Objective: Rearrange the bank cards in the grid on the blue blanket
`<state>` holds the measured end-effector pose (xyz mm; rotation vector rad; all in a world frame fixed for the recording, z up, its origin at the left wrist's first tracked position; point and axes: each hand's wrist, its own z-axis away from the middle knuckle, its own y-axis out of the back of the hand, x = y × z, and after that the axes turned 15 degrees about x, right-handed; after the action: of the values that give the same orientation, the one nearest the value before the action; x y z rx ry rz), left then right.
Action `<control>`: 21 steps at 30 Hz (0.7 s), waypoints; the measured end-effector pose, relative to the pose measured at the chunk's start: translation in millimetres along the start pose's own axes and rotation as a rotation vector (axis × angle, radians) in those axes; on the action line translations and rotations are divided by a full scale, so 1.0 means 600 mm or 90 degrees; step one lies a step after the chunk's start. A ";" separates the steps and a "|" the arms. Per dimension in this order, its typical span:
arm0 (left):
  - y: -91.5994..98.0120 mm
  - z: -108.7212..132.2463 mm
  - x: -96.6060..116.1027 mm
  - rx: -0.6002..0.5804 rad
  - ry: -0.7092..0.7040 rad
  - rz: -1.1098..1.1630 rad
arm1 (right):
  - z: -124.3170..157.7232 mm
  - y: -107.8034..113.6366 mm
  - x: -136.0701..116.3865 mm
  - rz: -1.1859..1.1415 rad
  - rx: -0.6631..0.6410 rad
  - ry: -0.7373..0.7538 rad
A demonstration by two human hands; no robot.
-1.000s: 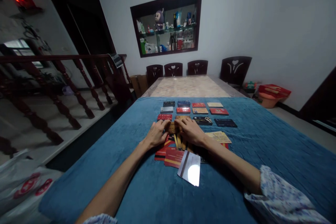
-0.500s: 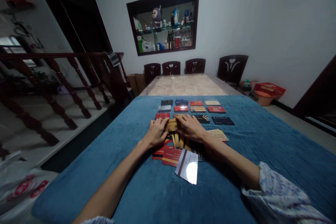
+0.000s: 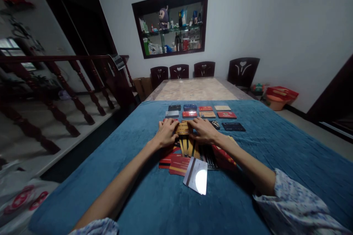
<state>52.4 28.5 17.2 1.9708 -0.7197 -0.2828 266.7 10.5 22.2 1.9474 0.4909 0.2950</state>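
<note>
Together, the left hand (image 3: 164, 134) and right hand (image 3: 204, 131) pinch a gold card (image 3: 182, 129) by its two short ends, the fingers of both curled onto it. The card sits between the hands, just above a loose pile of cards (image 3: 190, 154) fanned out on the blue cloth (image 3: 275, 143) over the tabletop (image 3: 195, 90). A silver card (image 3: 197, 175) lies at the pile's near edge. Beyond the hands, more cards lie in neat rows (image 3: 205, 112).
</note>
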 end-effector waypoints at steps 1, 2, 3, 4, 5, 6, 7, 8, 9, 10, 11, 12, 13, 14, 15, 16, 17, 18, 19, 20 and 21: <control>0.000 -0.005 0.000 -0.003 -0.002 -0.001 | -0.002 0.003 0.002 0.008 -0.001 -0.001; 0.001 -0.011 0.000 -0.006 -0.003 -0.002 | -0.004 0.006 0.004 0.017 -0.003 0.000; 0.000 -0.016 0.000 -0.009 -0.003 -0.004 | -0.007 0.010 0.007 0.025 -0.003 0.001; 0.000 -0.022 0.000 -0.010 -0.002 -0.007 | -0.010 0.015 0.009 0.031 -0.004 0.001; -0.001 -0.028 0.000 -0.010 0.000 -0.010 | -0.013 0.019 0.012 0.035 -0.008 -0.001; -0.002 -0.034 0.001 -0.010 0.003 -0.015 | -0.016 0.024 0.015 0.038 -0.013 -0.005; -0.003 -0.040 0.002 -0.012 0.006 -0.019 | -0.019 0.029 0.017 0.040 -0.020 -0.011; -0.004 -0.047 0.003 -0.016 0.010 -0.023 | -0.022 0.033 0.020 0.041 -0.027 -0.019; -0.005 -0.053 0.005 -0.021 0.013 -0.025 | -0.026 0.037 0.022 0.042 -0.034 -0.027; -0.006 -0.059 0.007 -0.028 0.015 -0.028 | -0.029 0.040 0.025 0.042 -0.040 -0.035; -0.007 -0.064 0.008 -0.034 0.017 -0.030 | -0.032 0.042 0.027 0.042 -0.045 -0.045; -0.009 -0.070 0.010 -0.040 0.019 -0.033 | -0.035 0.043 0.029 0.041 -0.050 -0.054; -0.011 -0.074 0.011 -0.046 0.022 -0.035 | -0.037 0.043 0.031 0.040 -0.056 -0.065; -0.014 -0.079 0.012 -0.052 0.026 -0.037 | -0.040 0.042 0.034 0.039 -0.061 -0.073; -0.017 -0.083 0.013 -0.060 0.030 -0.038 | -0.042 0.041 0.036 0.039 -0.066 -0.079; -0.020 -0.086 0.014 -0.066 0.035 -0.037 | -0.045 0.039 0.038 0.040 -0.071 -0.084; -0.024 -0.089 0.014 -0.073 0.038 -0.037 | -0.047 0.036 0.041 0.041 -0.075 -0.086; -0.027 -0.092 0.014 -0.078 0.041 -0.036 | -0.049 0.033 0.043 0.043 -0.079 -0.089; -0.031 -0.094 0.014 -0.083 0.043 -0.037 | -0.051 0.030 0.046 0.046 -0.083 -0.091; -0.034 -0.096 0.013 -0.089 0.044 -0.038 | -0.053 0.027 0.048 0.048 -0.087 -0.093; -0.038 -0.098 0.012 -0.095 0.044 -0.039 | -0.055 0.023 0.051 0.049 -0.090 -0.095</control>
<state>94.7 74.4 27.4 1.8542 -0.5780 -0.2950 282.9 46.3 47.9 1.8368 0.2902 0.2262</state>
